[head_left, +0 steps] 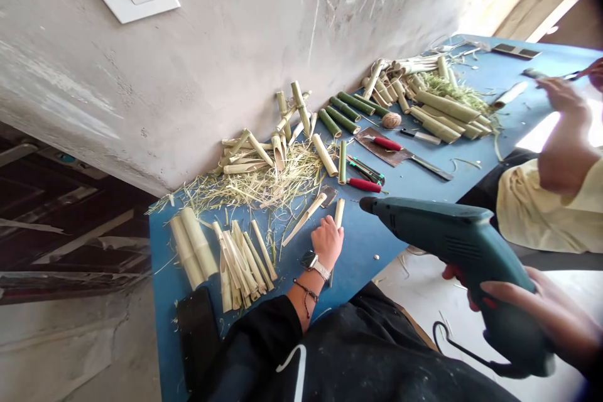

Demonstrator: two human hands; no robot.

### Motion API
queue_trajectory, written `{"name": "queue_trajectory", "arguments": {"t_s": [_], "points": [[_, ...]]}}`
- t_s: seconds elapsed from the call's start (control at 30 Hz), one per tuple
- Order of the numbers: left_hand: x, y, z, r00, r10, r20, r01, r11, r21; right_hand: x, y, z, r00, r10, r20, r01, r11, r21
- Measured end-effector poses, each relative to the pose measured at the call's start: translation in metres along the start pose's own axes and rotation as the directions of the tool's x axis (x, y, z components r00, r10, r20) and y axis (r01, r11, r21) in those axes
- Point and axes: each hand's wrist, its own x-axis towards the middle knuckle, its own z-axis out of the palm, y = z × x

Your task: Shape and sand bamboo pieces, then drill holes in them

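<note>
My left hand [327,242], with a watch on its wrist, is closed around a bamboo piece [339,211] lying on the blue table [365,251]. My right hand [546,311] grips a dark green power drill [438,226] by its handle. The drill is held over the table's front edge. Its chuck [369,204] faces left, to the right of the bamboo piece and apart from it; I cannot make out a bit. Left of my left hand lies another carved bamboo piece [301,224], near a small blade [328,196].
Split bamboo strips [242,267], two wide bamboo pieces [193,245] and a black phone-like slab [198,336] lie at left. Shavings [277,179] pile by the wall. Red-handled knives [365,185], green bamboo tubes [346,113] and twine [391,120] lie beyond. A co-worker's hands [565,97] work at right.
</note>
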Motion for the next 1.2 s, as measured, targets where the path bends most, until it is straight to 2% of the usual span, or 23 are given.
{"name": "queue_trajectory", "arguments": {"t_s": [0.07,0.1,0.17,0.3,0.37,0.43,0.5,0.57,0.63,0.7,0.77,0.8,0.87,0.97,1.03,1.13,1.2], "points": [[-0.003,-0.002,0.002,1.000,0.020,0.006,-0.020,1.000,-0.004,0.006,-0.003,-0.004,0.978,0.181,0.107,-0.196,0.970,0.141],[-0.005,-0.002,0.003,0.999,0.029,0.012,-0.029,1.000,-0.011,0.009,-0.006,-0.006,0.962,0.235,0.135,-0.256,0.954,0.158],[-0.009,-0.003,0.004,0.999,0.040,-0.001,-0.040,0.999,-0.027,0.014,-0.016,-0.009,0.954,0.272,0.127,-0.285,0.953,0.104],[-0.010,-0.009,-0.001,0.987,0.099,-0.125,-0.104,0.994,-0.038,0.019,-0.045,-0.007,0.920,0.378,0.103,-0.381,0.925,0.005],[-0.008,-0.012,-0.004,0.983,0.147,-0.109,-0.153,0.987,-0.051,0.019,-0.056,-0.002,0.915,0.395,0.085,-0.391,0.918,-0.062],[-0.006,-0.015,-0.006,0.988,0.151,-0.005,-0.151,0.985,-0.080,0.016,-0.062,0.004,0.922,0.379,0.083,-0.371,0.923,-0.103],[-0.007,-0.015,-0.006,0.988,0.126,0.087,-0.117,0.988,-0.100,0.011,-0.062,0.011,0.924,0.371,0.095,-0.366,0.928,-0.067],[-0.010,-0.014,-0.008,0.991,0.117,0.059,-0.109,0.987,-0.116,0.005,-0.059,0.017,0.926,0.363,0.103,-0.366,0.931,0.006],[-0.014,-0.009,-0.013,0.983,0.175,-0.062,-0.183,0.969,-0.167,0.000,-0.055,0.023,0.930,0.355,0.093,-0.363,0.929,0.079],[-0.016,-0.002,-0.023,0.926,0.326,-0.193,-0.366,0.899,-0.240,-0.004,-0.052,0.029,0.937,0.342,0.076,-0.349,0.927,0.137],[-0.015,0.010,-0.033,0.816,0.502,-0.288,-0.574,0.762,-0.299,-0.009,-0.052,0.035,0.944,0.322,0.069,-0.329,0.928,0.174],[-0.013,0.017,-0.036,0.761,0.562,-0.325,-0.647,0.694,-0.314,-0.011,-0.053,0.037,0.949,0.307,0.066,-0.314,0.933,0.174],[-0.005,0.029,-0.037,0.688,0.615,-0.385,-0.725,0.606,-0.327,-0.015,-0.057,0.041,0.954,0.294,0.059,-0.299,0.945,0.134],[0.006,0.038,-0.030,0.624,0.634,-0.456,-0.781,0.532,-0.328,-0.018,-0.063,0.044,0.957,0.284,0.056,-0.286,0.957,0.045],[0.011,0.038,-0.026,0.598,0.644,-0.478,-0.800,0.514,-0.310,-0.020,-0.062,0.044,0.955,0.285,0.079,-0.286,0.958,-0.002],[0.011,0.038,-0.030,0.576,0.646,-0.502,-0.806,0.550,-0.218,-0.024,-0.047,0.042,0.943,0.328,0.054,-0.328,0.945,-0.005],[0.009,0.040,-0.040,0.563,0.643,-0.519,-0.797,0.589,-0.136,-0.029,-0.034,0.043,0.935,0.353,-0.014,-0.353,0.935,0.031]]}}
